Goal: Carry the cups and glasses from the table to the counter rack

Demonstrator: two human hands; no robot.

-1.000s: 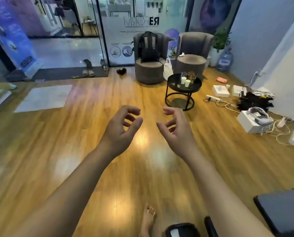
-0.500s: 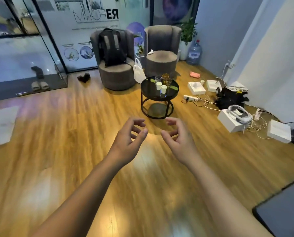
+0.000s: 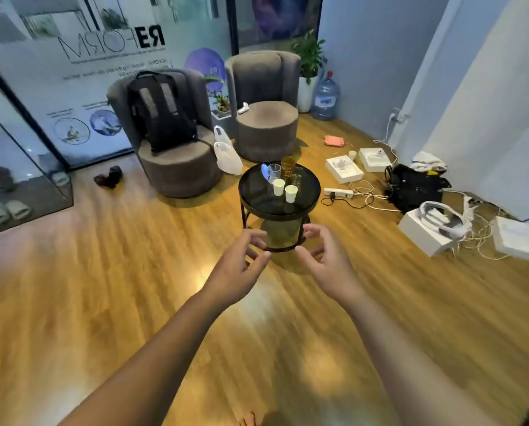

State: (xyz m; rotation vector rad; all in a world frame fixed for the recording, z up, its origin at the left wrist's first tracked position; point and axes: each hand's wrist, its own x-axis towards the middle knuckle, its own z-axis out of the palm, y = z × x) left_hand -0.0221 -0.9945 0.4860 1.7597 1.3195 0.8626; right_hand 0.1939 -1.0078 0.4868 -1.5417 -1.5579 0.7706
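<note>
Table (image 3: pixel 250 192) with cups (image 3: pixel 278 187) looms nearer than before; hands empty.

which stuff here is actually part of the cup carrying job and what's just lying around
Part of the job:
- two white paper cups
- clear glass
- amber glass
- another clear glass
- round black table they stand on

Just lying about:
- backpack on the armchair
- white plastic bag
- water jug
- power strip
- open white boxes

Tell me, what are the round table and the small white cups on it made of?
Round table: apparently dark tinted glass, glossy and reflective, on a thin black frame, likely metal. Two white cups: matte and opaque, probably paper, possibly plastic.
</note>
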